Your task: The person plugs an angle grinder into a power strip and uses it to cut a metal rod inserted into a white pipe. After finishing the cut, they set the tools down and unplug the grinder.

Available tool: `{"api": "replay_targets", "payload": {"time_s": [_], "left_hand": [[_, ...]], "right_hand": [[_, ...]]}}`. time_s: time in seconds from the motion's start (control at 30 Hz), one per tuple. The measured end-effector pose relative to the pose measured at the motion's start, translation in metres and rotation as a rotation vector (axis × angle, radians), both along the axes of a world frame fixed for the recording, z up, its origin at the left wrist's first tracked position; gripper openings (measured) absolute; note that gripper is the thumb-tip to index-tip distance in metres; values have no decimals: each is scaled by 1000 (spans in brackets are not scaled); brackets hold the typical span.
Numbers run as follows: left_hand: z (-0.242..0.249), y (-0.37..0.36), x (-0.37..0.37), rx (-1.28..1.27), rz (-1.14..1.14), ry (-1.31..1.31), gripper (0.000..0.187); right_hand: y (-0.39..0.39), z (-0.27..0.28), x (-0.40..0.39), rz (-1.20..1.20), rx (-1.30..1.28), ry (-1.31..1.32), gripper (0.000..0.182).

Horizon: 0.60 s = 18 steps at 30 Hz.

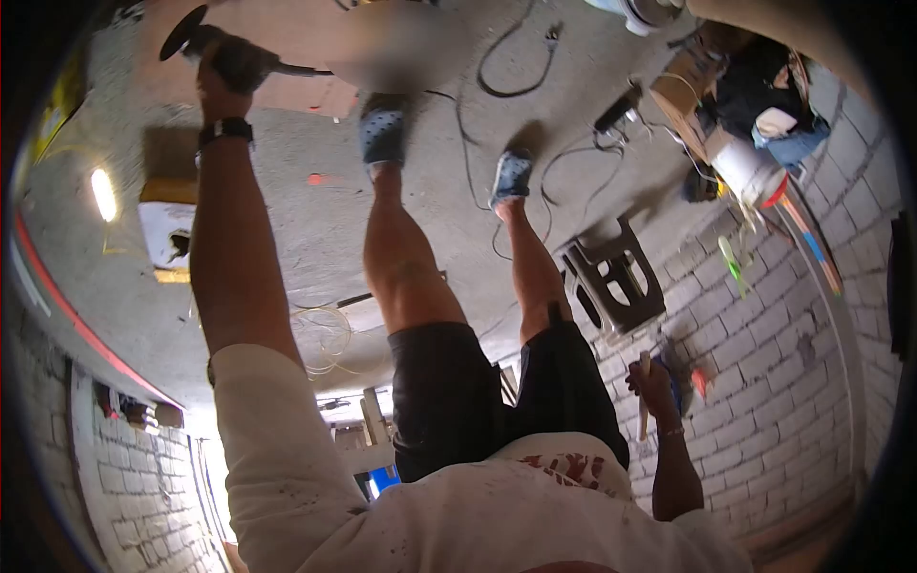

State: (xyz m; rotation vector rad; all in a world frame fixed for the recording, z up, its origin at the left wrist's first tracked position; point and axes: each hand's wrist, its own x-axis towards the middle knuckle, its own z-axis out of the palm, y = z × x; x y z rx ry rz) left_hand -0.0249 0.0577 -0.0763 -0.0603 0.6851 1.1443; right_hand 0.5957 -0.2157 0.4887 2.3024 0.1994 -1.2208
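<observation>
At the upper left, my left hand [218, 94] is wrapped around an angle grinder [239, 62] with a dark disc [182, 32] at its far end. The grinder is held over a reddish-brown board [287, 38] on the floor. A dark watch circles my left wrist. Low on the right, my right hand [655, 387] is closed on a pale, narrow stick [643, 401]. Its fingers are partly hidden, and a blue thing shows behind them. My feet stand apart in blue clogs [382, 134].
Loose black cables [535, 86] run across the concrete floor [287, 229] near my feet. A dark plastic stool [616, 282] stands by the block wall [764, 382]. A white bucket [750, 172] and a cardboard box [683, 95] sit upper right. A lit lamp [103, 195] is left.
</observation>
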Motion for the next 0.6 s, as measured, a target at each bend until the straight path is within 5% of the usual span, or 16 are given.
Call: {"api": "replay_targets", "payload": {"time_s": [0.03, 0.13, 0.23, 0.4, 0.5, 0.6], "left_hand": [[-3, 0, 7, 8, -8, -15, 27], [-7, -26, 43, -206, 25, 696, 30], [-10, -31, 66, -557, 188, 481, 41], [-47, -95, 69, -799, -161, 582, 45], [27, -118, 100, -703, -523, 790, 42], [81, -163, 103, -655, -621, 709, 37]], "right_hand": [[2, -4, 0, -11, 1, 20, 24], [13, -18, -9, -11, -27, -14, 24], [25, -25, -18, -40, -11, -22, 25], [27, -28, -30, -72, 40, 14, 25], [21, -20, -34, -75, 63, 25, 25], [9, -13, -36, -64, 99, 87, 26]]}}
